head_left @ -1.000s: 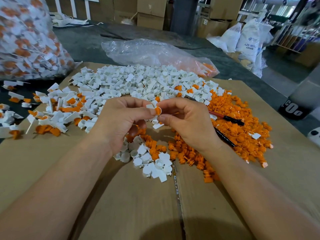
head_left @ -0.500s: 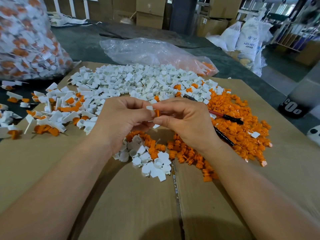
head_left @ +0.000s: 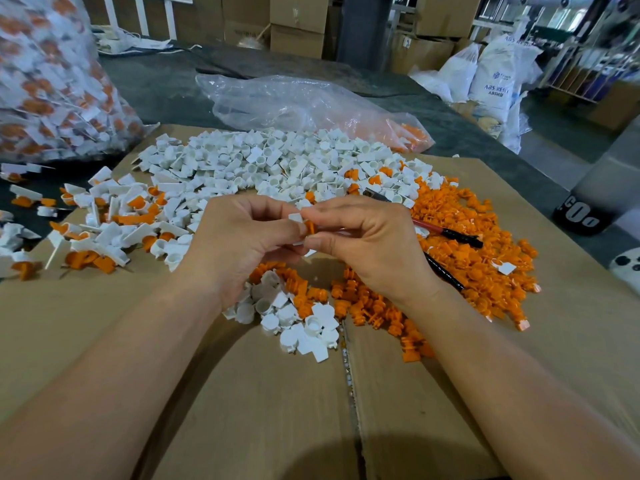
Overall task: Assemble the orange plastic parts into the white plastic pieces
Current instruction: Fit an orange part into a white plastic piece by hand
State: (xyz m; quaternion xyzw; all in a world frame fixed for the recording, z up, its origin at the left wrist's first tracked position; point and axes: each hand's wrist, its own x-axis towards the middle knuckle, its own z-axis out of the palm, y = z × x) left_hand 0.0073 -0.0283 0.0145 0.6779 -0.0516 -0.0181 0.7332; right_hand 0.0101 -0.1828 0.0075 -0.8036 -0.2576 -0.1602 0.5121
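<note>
Left hand (head_left: 242,244): pinching a white piece (head_left: 295,217) above the cardboard sheet (head_left: 259,410).
Right hand (head_left: 367,247): pinching an orange part (head_left: 310,226), which touches the white piece.
Room: white pile (head_left: 277,164) behind, orange pile (head_left: 467,244) right.

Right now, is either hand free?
No, the left hand pinches a white piece and the right hand pinches an orange part right beside it.

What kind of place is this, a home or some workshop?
Likely a small factory or warehouse doing hand assembly: heaps of white pieces and orange parts on cardboard, stacked cartons behind, and big printed sacks at the far right.
</note>
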